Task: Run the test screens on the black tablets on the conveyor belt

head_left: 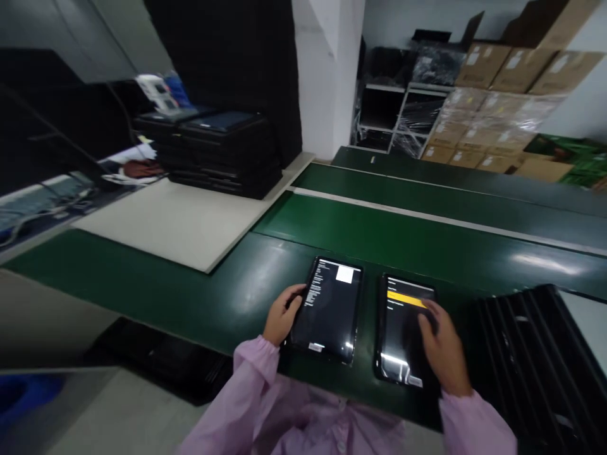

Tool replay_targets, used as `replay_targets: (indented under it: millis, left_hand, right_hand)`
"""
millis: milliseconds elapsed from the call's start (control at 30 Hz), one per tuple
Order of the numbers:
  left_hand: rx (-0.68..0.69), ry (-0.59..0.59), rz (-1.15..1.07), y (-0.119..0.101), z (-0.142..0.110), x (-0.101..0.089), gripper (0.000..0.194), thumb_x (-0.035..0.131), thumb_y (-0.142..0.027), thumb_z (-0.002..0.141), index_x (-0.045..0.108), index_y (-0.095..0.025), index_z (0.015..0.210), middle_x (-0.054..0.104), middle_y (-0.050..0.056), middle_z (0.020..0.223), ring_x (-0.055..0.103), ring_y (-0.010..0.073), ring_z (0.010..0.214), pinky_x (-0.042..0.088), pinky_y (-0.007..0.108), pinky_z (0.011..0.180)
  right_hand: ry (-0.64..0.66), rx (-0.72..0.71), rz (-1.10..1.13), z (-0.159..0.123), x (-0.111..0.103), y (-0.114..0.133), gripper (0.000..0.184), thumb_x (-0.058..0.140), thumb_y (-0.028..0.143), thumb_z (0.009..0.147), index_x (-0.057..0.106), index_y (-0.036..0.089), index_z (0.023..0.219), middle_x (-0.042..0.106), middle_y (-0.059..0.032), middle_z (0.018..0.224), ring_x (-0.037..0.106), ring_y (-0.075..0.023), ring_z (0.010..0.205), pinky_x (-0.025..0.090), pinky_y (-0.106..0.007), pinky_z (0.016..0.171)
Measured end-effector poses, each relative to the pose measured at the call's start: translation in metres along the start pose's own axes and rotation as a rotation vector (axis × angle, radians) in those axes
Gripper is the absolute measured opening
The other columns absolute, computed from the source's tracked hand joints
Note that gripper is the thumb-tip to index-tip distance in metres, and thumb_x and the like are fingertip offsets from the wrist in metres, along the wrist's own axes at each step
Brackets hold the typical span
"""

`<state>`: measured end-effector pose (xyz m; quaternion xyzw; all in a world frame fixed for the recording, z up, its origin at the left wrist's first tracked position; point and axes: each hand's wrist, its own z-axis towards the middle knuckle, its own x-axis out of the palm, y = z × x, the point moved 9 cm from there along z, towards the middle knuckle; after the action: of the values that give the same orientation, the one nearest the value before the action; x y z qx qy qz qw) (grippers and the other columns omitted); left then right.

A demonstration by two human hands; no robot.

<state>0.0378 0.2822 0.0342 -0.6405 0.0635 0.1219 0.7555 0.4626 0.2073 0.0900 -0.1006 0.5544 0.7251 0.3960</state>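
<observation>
Two black tablets lie side by side on the green bench, screens up and lit. The left tablet [331,316] shows rows of small white text and a white square near its top. My left hand [283,313] is closed about its left edge, thumb and fingertips at the rim. On the right tablet [401,338], a dark menu has one line marked in yellow. My right hand [443,341] grips its right edge, with the thumb over the screen; some fingertips are hidden. Pale pink sleeves cover both my arms.
A row of black devices [531,360] leans close by on my right. Stacked black tablets [222,155] stand on a white board [165,221] at the back left. Beyond the green bench [190,284] are cartons [478,136] and a shelf rack [401,114].
</observation>
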Motion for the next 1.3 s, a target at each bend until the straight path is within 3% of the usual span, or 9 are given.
replay_targets:
  millis: [167,267,400,567,733,900,1133,1300]
  left_hand:
    - [0.017,-0.007,0.000,-0.005,-0.001,0.000,0.039,0.055,-0.038,0.094,0.070,-0.019,0.126,0.073,0.011,0.127,0.067,0.0252,0.118,0.050,0.045,0.110]
    - [0.028,-0.006,0.004,-0.006,-0.001,0.000,0.039,0.054,-0.034,0.094,0.070,-0.019,0.126,0.072,0.011,0.127,0.067,0.0248,0.118,0.050,0.044,0.110]
    - [0.026,-0.006,0.019,-0.002,-0.001,-0.001,0.040,0.053,-0.034,0.093,0.070,-0.018,0.125,0.073,0.010,0.126,0.067,0.0247,0.117,0.050,0.044,0.110]
    - [0.020,-0.010,0.059,0.002,-0.002,-0.004,0.043,0.059,-0.041,0.091,0.070,-0.019,0.127,0.072,0.009,0.126,0.067,0.0254,0.114,0.051,0.042,0.107]
    - [0.062,-0.004,0.092,-0.002,-0.003,-0.003,0.047,0.069,-0.046,0.087,0.069,-0.020,0.127,0.069,0.009,0.129,0.065,0.0267,0.118,0.051,0.041,0.107]
    - [0.042,-0.005,0.082,-0.003,-0.003,-0.003,0.050,0.064,-0.051,0.091,0.067,-0.019,0.129,0.068,0.010,0.130,0.065,0.0273,0.119,0.050,0.043,0.108]
    - [0.004,-0.009,0.079,0.011,0.005,-0.002,0.054,0.062,-0.056,0.090,0.066,-0.020,0.131,0.056,0.012,0.147,0.063,0.0279,0.123,0.051,0.044,0.109]
    - [-0.080,0.036,0.002,0.022,0.048,0.014,0.067,0.065,-0.055,0.085,0.060,-0.018,0.141,0.060,0.014,0.145,0.061,0.0299,0.128,0.049,0.046,0.112]
  right_hand:
    - [-0.096,0.466,0.122,-0.035,-0.044,-0.095,0.074,0.069,0.069,0.078,0.066,0.024,0.136,0.067,-0.0141,0.137,0.063,-0.0394,0.126,0.050,-0.056,0.105]
    - [-0.162,0.590,0.311,-0.055,-0.046,-0.118,0.065,0.075,0.066,0.075,0.073,0.025,0.126,0.073,-0.0111,0.128,0.067,-0.0357,0.118,0.054,-0.047,0.095]
    - [-0.205,0.615,0.367,-0.065,-0.038,-0.113,0.054,0.073,0.060,0.077,0.077,0.024,0.118,0.075,-0.0083,0.124,0.068,-0.0335,0.116,0.053,-0.041,0.091]
    - [-0.173,0.528,0.295,-0.062,-0.036,-0.097,0.051,0.070,0.058,0.080,0.078,0.023,0.115,0.075,-0.0070,0.123,0.064,-0.0329,0.122,0.048,-0.043,0.105]
    - [-0.139,0.488,0.300,-0.064,-0.037,-0.089,0.051,0.070,0.058,0.082,0.076,0.022,0.118,0.074,-0.0087,0.124,0.065,-0.0322,0.119,0.050,-0.044,0.104]
    - [-0.145,0.459,0.292,-0.062,-0.036,-0.083,0.051,0.068,0.057,0.082,0.075,0.021,0.117,0.074,-0.0108,0.123,0.066,-0.0325,0.117,0.051,-0.045,0.103]
    - [-0.058,0.420,0.195,-0.053,-0.028,-0.086,0.073,0.077,0.061,0.072,0.066,0.021,0.132,0.068,-0.0133,0.134,0.063,-0.0341,0.120,0.051,-0.047,0.100]
    - [-0.025,0.443,0.231,-0.007,-0.017,-0.097,0.088,0.080,0.068,0.064,0.061,0.020,0.137,0.064,-0.0147,0.142,0.060,-0.0358,0.126,0.052,-0.046,0.099]
